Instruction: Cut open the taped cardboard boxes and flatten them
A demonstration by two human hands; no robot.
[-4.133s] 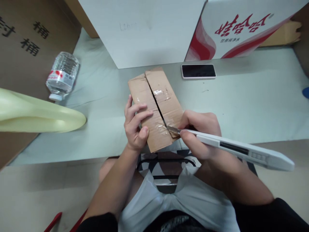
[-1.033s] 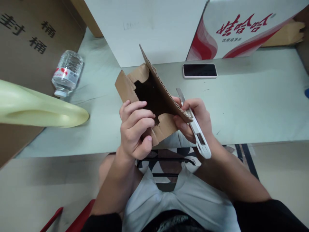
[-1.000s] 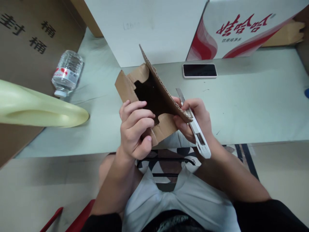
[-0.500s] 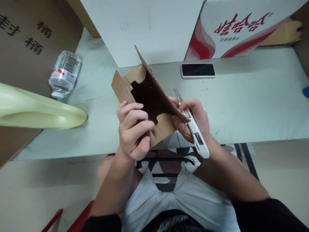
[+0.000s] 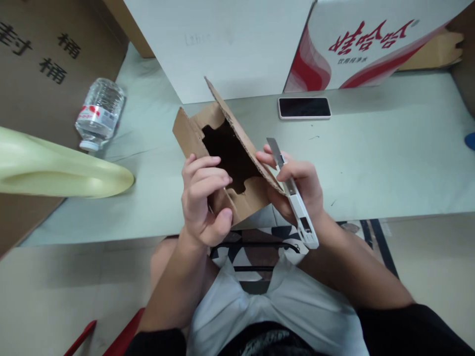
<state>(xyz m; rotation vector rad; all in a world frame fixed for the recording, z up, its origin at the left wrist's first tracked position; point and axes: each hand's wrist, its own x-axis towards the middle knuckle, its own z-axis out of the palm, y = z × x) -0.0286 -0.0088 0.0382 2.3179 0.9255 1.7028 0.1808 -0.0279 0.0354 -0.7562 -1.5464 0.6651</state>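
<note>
Far left of the L fingers, a big brown carton (image 5: 44, 54) is printed w/ black chars "封桶". Beyond both hands, a white box (image 5: 222, 44) is marked w/ faint scribble, not legible. Beside it, a red-and-white carton (image 5: 371, 44) is branded 娃哈哈 in red, seen upside down; the smaller line is unreadable.

The cardboard box (image 5: 193, 133) is held above the table (image 5: 389, 158) edge, flaps open. Its near wall is clamped by the left hand (image 5: 202, 198), fingers curled together.

A water bottle (image 5: 97, 113) w/ a red/white label lies well left.

A phone (image 5: 304, 107) lies screen-up beyond the R fingers.

The utility knife (image 5: 295, 202) is gripped by the right hand (image 5: 300, 185), blade out, fingertips touching the R flap.
</note>
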